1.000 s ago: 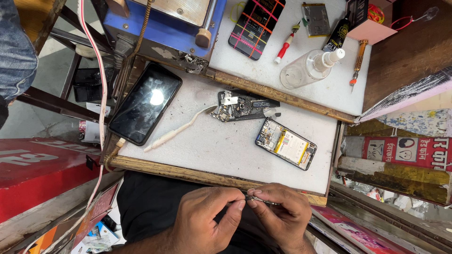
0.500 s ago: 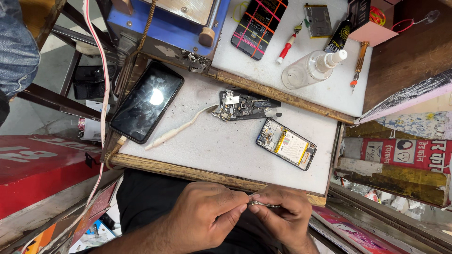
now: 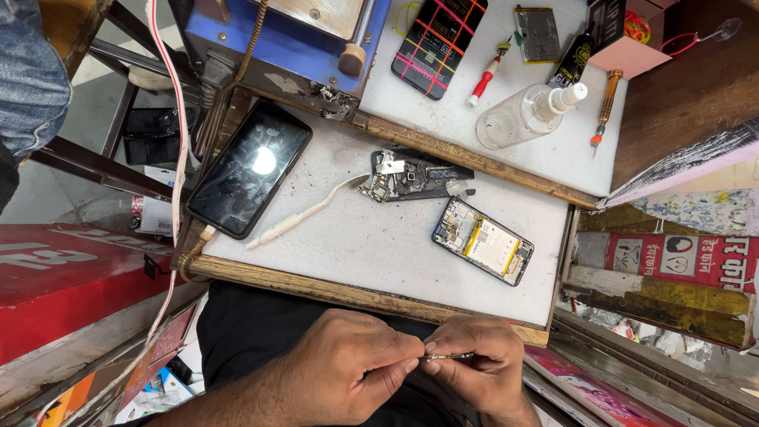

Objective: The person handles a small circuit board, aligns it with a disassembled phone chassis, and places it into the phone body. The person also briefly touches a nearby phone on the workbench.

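Two hands pinch one small, thin metal tool (image 3: 448,357) between them, just below the desk (image 3: 356,245) edge: left hand (image 3: 356,373) closed on its near end, right hand (image 3: 484,365) on its shaft. It looks light, stiff, slippery; hold it by fingertips, near the middle.

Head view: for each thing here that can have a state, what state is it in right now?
Left hand: pinching one end of a small metal part.
Right hand: pinching its other end.
Opened phone: back off, battery exposed, lying flat.
Black phone: screen dark, cable plugged in.
Spray bottle: on its side, capped.
Red screwdriver: lying unused.
Loose phone frame: stripped, lying flat.
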